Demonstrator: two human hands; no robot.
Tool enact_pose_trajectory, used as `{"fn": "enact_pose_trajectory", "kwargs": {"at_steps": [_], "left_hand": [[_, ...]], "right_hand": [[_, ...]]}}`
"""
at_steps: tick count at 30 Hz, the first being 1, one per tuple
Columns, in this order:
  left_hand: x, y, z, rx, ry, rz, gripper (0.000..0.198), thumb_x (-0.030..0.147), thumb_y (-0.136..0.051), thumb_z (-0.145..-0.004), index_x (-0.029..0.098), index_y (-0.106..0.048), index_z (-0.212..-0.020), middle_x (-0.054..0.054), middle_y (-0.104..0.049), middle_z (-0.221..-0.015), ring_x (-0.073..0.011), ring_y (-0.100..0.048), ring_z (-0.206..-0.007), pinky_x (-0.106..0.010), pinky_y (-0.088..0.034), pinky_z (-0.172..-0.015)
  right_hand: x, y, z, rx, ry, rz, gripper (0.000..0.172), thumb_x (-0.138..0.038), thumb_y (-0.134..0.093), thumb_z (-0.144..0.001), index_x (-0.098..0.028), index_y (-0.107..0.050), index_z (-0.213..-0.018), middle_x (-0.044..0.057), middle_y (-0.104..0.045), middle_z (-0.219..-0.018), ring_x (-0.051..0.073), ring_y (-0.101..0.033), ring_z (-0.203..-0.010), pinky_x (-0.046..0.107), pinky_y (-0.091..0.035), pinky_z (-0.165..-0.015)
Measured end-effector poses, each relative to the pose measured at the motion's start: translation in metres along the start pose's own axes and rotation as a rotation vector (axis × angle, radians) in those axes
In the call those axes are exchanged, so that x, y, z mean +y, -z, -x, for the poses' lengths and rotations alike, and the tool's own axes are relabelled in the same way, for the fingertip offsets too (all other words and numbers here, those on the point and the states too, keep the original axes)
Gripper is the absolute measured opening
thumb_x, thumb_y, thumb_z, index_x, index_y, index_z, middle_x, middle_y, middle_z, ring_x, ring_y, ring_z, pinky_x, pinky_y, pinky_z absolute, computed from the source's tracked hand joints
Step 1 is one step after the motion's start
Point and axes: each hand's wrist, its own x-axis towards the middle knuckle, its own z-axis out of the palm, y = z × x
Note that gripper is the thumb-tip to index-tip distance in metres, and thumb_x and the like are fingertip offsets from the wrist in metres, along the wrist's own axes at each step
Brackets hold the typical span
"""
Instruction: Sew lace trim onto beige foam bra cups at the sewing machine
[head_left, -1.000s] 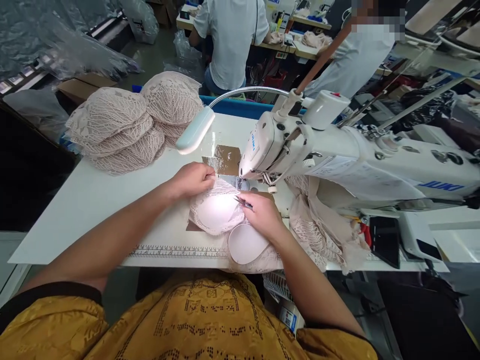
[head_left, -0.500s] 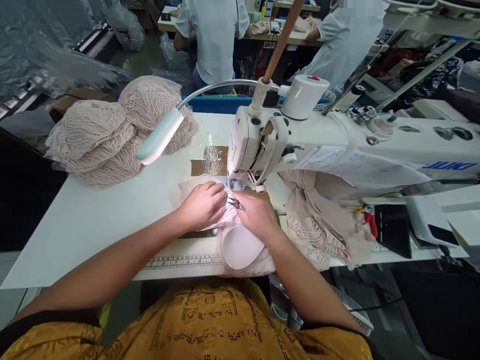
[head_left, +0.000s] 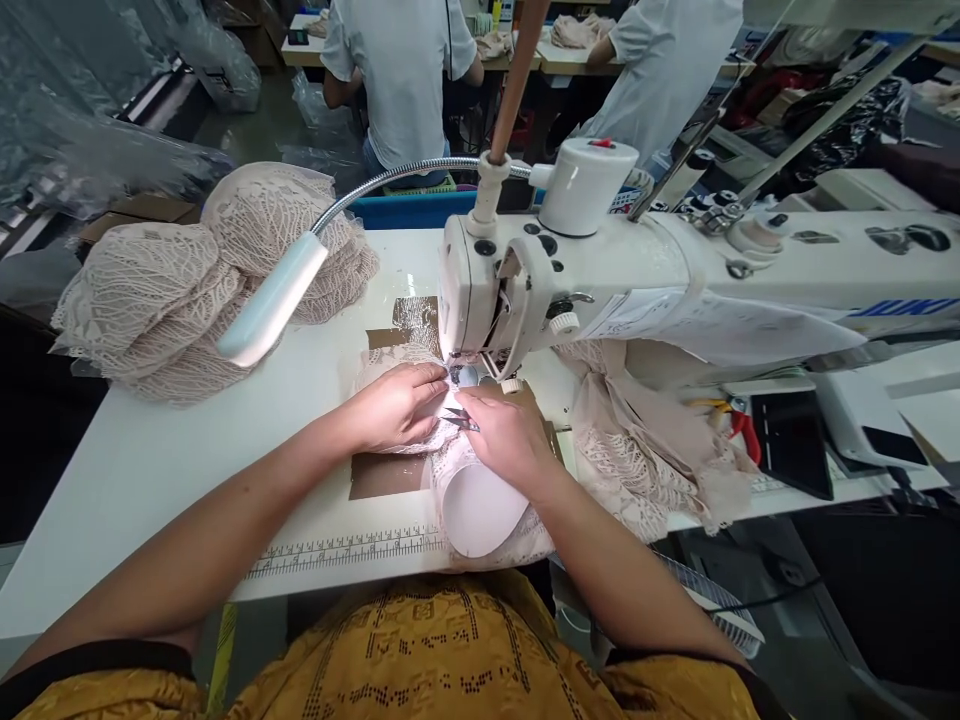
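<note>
At the needle of a white sewing machine (head_left: 480,290), my left hand (head_left: 397,405) grips pale pink lace fabric (head_left: 394,355), fingers bent over its edge. Close on the right, my right hand (head_left: 502,435) is closed around small thread snips (head_left: 459,418), whose dark blades point left over the lace. Its fingertips also touch the fabric near the presser foot. Below that hand a smooth, pale bra cup (head_left: 480,510), joined to the lace, lies at the table's front edge. My right palm hides the handle of the snips.
Lace bundles (head_left: 165,290) are piled at the left under a lamp (head_left: 274,300). More lace (head_left: 637,440) lies under the machine arm, near red-handled pliers (head_left: 745,435) and a black tablet-like object (head_left: 791,440). Two people in white sit beyond.
My left hand has drawn slightly left and its fingers are more bent on the lace. The snips remain in my right hand. The whole view has shifted a little.
</note>
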Motion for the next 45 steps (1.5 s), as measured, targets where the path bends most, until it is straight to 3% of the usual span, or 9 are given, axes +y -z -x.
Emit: {"fn": "enact_pose_trajectory", "kwargs": {"at_steps": [3,11,21,32,42,45], "left_hand": [[-0.001,0.000,0.000,0.019,-0.004,-0.019,0.044,0.029,-0.048,-0.089,0.004,-0.062,-0.122,-0.024,-0.055,-0.132,-0.0340,-0.055,-0.122,-0.046,-0.047,-0.103],[-0.010,0.000,-0.003,-0.040,-0.021,-0.074,0.050,0.026,-0.048,-0.086,0.004,-0.057,-0.129,-0.022,-0.053,-0.138,-0.0336,-0.054,-0.126,-0.045,-0.046,-0.107],[-0.014,-0.004,-0.002,-0.018,-0.025,-0.098,0.052,0.026,-0.047,-0.085,0.003,-0.057,-0.131,-0.023,-0.053,-0.139,-0.0357,-0.053,-0.126,-0.050,-0.044,-0.106],[-0.008,-0.006,0.003,0.077,-0.026,-0.117,0.038,0.023,-0.047,-0.090,0.010,-0.065,-0.121,-0.015,-0.063,-0.130,-0.0313,-0.056,-0.120,-0.049,-0.047,-0.102],[-0.014,-0.010,0.003,0.128,0.021,-0.129,0.040,0.025,-0.047,-0.090,0.011,-0.065,-0.123,-0.014,-0.063,-0.130,-0.0327,-0.057,-0.119,-0.049,-0.049,-0.099],[-0.014,-0.011,0.003,0.128,0.062,-0.136,0.041,0.027,-0.046,-0.091,0.012,-0.064,-0.124,-0.013,-0.063,-0.130,-0.0334,-0.056,-0.120,-0.050,-0.048,-0.100]], "right_hand": [[0.000,0.000,0.000,-0.022,-0.020,0.006,0.049,-0.018,-0.051,-0.084,-0.021,-0.058,-0.132,0.007,-0.071,-0.116,0.025,-0.065,-0.100,0.032,-0.044,-0.073],[-0.001,0.002,0.000,-0.031,-0.040,0.055,0.047,-0.020,-0.051,-0.084,-0.024,-0.059,-0.130,0.002,-0.074,-0.101,0.023,-0.065,-0.086,0.030,-0.040,-0.064],[-0.004,0.005,-0.001,-0.076,-0.062,0.052,0.052,-0.018,-0.048,-0.083,-0.023,-0.057,-0.134,0.004,-0.074,-0.109,0.023,-0.066,-0.091,0.032,-0.043,-0.069],[0.002,-0.001,0.000,-0.053,-0.029,0.045,0.050,-0.020,-0.050,-0.085,-0.023,-0.059,-0.134,0.004,-0.073,-0.109,0.023,-0.066,-0.094,0.031,-0.045,-0.071],[-0.003,0.003,-0.003,-0.087,-0.054,0.017,0.054,-0.013,-0.048,-0.082,-0.022,-0.056,-0.135,0.005,-0.073,-0.112,0.023,-0.066,-0.095,0.030,-0.044,-0.072],[-0.004,0.010,-0.002,-0.083,-0.056,-0.068,0.045,-0.019,-0.049,-0.086,-0.024,-0.059,-0.129,0.004,-0.073,-0.106,0.021,-0.065,-0.092,0.028,-0.043,-0.071]]}}
